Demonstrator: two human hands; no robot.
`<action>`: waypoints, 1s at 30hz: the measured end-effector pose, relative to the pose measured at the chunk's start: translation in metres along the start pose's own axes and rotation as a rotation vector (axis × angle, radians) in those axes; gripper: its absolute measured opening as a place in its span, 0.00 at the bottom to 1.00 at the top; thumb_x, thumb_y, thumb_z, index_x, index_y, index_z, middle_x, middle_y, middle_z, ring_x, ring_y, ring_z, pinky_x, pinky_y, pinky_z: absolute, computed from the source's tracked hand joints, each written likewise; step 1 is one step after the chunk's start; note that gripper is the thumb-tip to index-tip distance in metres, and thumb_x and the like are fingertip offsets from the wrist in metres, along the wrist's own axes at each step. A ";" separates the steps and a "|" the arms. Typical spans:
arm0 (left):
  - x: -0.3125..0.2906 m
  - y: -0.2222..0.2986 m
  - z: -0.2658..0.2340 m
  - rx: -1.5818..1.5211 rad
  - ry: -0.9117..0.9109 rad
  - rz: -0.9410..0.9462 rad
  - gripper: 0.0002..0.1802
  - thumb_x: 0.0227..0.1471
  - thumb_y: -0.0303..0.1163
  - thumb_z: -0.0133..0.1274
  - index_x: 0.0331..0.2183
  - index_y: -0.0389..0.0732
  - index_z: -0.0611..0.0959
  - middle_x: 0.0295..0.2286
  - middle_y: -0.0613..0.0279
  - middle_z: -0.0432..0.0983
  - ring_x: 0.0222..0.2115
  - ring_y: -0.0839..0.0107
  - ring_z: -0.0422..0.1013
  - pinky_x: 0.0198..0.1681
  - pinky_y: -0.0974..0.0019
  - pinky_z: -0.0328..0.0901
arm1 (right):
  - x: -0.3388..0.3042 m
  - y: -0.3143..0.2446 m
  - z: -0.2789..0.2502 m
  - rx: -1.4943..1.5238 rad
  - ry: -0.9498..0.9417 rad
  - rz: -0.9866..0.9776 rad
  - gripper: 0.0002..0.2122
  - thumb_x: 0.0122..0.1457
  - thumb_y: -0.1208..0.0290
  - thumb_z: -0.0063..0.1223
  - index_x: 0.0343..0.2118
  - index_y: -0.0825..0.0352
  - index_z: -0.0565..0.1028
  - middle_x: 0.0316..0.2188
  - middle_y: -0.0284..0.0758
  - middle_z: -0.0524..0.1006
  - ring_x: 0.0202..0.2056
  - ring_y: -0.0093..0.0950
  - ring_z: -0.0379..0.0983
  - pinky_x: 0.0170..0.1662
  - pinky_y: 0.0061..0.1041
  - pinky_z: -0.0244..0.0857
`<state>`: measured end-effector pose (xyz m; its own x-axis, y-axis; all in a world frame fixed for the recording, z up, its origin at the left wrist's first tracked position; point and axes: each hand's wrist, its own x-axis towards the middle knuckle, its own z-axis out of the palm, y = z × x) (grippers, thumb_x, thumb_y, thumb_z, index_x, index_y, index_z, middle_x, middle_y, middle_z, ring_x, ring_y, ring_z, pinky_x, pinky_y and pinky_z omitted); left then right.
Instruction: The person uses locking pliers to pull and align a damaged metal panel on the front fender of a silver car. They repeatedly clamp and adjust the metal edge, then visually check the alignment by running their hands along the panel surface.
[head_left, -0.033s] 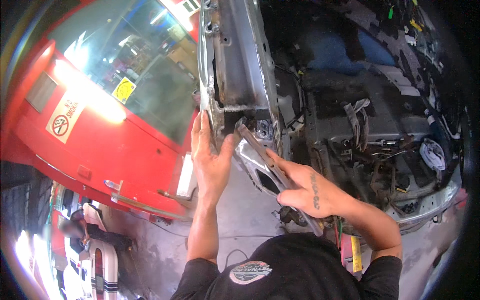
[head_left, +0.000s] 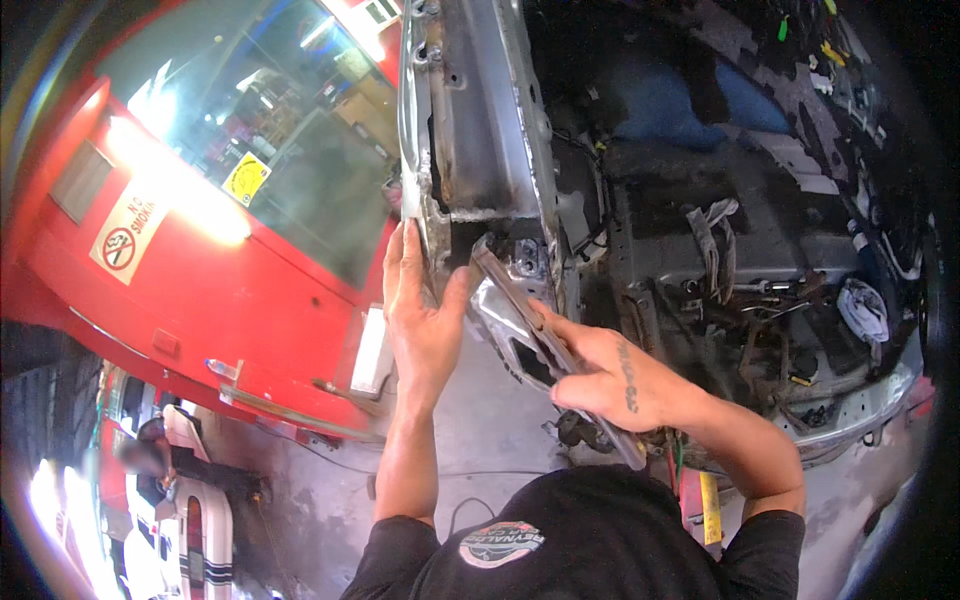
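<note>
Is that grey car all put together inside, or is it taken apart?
Taken apart. The grey car body shows bare metal, and loose wires and rags lie in its open bay.

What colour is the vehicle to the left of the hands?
Red, with a dark tinted window; the vehicle shows clearly in the head view.

Red vehicle [head_left: 200, 290]; bare grey pillar [head_left: 480, 110]; silver bracket [head_left: 510, 310].
</note>
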<state>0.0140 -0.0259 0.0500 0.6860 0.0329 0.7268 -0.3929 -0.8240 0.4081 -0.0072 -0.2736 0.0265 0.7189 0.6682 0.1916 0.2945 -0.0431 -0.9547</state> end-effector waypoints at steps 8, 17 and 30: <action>0.008 -0.010 0.002 -0.033 0.034 0.021 0.40 0.54 0.35 0.64 0.65 0.39 0.69 0.61 0.43 0.64 0.60 0.50 0.64 0.62 0.53 0.60 | 0.045 -0.027 -0.002 0.215 -0.008 0.084 0.35 0.54 0.70 0.49 0.68 0.63 0.61 0.34 0.39 0.78 0.36 0.27 0.74 0.43 0.26 0.68; 0.009 -0.013 0.000 -0.032 0.050 0.059 0.42 0.48 0.32 0.67 0.64 0.39 0.70 0.60 0.40 0.65 0.60 0.44 0.61 0.64 0.48 0.56 | 0.052 -0.028 0.001 0.109 0.023 0.103 0.35 0.53 0.67 0.50 0.68 0.63 0.61 0.34 0.36 0.78 0.35 0.24 0.73 0.41 0.26 0.67; 0.001 -0.024 0.022 -0.137 0.096 0.123 0.37 0.57 0.36 0.63 0.64 0.37 0.70 0.61 0.47 0.65 0.61 0.56 0.62 0.64 0.53 0.57 | -0.050 0.028 0.024 -0.027 0.222 -0.027 0.39 0.49 0.64 0.53 0.67 0.73 0.60 0.59 0.55 0.70 0.59 0.40 0.69 0.61 0.36 0.62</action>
<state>0.0375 -0.0186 0.0290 0.5688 -0.0035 0.8225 -0.5542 -0.7405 0.3801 -0.0504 -0.2906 -0.0151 0.8304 0.4897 0.2657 0.3305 -0.0490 -0.9425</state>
